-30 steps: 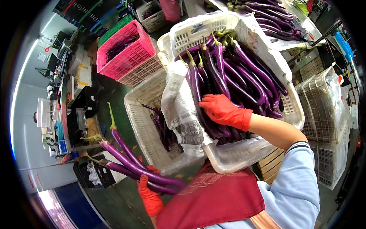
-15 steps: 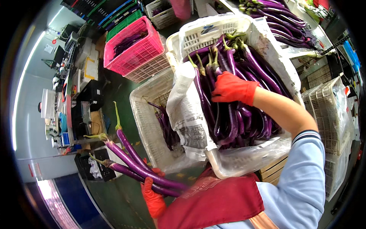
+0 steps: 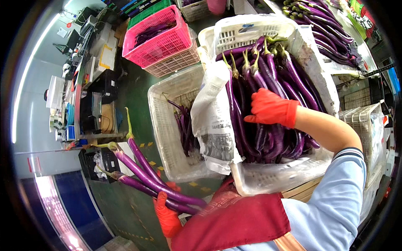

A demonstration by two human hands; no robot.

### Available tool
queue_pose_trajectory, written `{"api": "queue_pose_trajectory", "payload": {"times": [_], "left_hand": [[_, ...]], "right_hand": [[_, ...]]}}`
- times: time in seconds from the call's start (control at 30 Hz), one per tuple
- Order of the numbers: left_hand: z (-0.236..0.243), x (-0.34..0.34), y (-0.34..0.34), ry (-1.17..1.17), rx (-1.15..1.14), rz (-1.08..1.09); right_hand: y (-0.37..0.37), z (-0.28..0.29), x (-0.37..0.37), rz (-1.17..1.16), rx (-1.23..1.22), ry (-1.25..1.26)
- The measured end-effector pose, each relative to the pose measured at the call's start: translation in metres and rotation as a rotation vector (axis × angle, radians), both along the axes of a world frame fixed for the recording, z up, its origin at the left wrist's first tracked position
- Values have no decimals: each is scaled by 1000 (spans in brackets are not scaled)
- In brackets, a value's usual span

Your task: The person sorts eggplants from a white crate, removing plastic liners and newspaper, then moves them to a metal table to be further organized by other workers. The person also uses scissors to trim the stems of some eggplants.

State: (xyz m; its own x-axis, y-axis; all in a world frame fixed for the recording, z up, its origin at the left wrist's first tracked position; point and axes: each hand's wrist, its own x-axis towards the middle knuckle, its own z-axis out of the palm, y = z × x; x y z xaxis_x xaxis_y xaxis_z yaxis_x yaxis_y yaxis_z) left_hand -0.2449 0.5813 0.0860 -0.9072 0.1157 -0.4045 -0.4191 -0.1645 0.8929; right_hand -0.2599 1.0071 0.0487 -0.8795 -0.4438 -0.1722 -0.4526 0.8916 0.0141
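Three long purple eggplants (image 3: 140, 171) with green stems rest in my left hand (image 3: 167, 215), whose red-gloved fingers close round their lower ends by the dark red apron (image 3: 234, 221). My right hand (image 3: 274, 108), in a red glove too, lies over the pile of eggplants (image 3: 299, 85) in a white plastic crate (image 3: 228, 35). Its fingers curl over an eggplant (image 3: 260, 80) whose upper part shows above the glove; the grip underneath is hidden. Newspaper (image 3: 215, 115) hangs over the crate's left rim, and clear plastic (image 3: 284, 171) covers its near edge.
Left of the full crate stands a lower white crate (image 3: 165, 138) with a few thin eggplants. Behind it, a pink crate (image 3: 163, 44) of eggplants sits on a pale one. More eggplants (image 3: 320, 31) lie on a table at far right. White crates (image 3: 360, 121) stack at right.
The view has shifted, so the crates sit farther right in it. My right hand has moved slightly down the pile toward me. The left hand keeps its three eggplants.
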Motion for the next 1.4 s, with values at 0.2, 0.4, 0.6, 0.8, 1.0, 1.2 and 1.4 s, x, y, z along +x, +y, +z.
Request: {"api": "queue_pose_trajectory", "payload": {"times": [0.2,0.4,0.6,0.8,1.0,1.2,1.4], "left_hand": [[-11,2,-11,30,33,-7],[-14,-2,0,-12,84,24],[-8,-4,2,-12,101,4],[-8,-8,-13,-31,82,-28],[-20,-17,-57,-46,94,-68],[-35,-33,-122,-70,173,-92],[-45,-44,-181,-48,160,-30]], "right_hand": [[69,19,52,-228,-248,100],[92,17,108,-511,-357,173],[94,2,133,-752,-934,270],[73,-2,118,-792,-556,479],[-16,7,61,-797,-787,220],[-30,-48,-5,-1266,-222,109],[-29,-37,-19,-1421,7,-39]]}}
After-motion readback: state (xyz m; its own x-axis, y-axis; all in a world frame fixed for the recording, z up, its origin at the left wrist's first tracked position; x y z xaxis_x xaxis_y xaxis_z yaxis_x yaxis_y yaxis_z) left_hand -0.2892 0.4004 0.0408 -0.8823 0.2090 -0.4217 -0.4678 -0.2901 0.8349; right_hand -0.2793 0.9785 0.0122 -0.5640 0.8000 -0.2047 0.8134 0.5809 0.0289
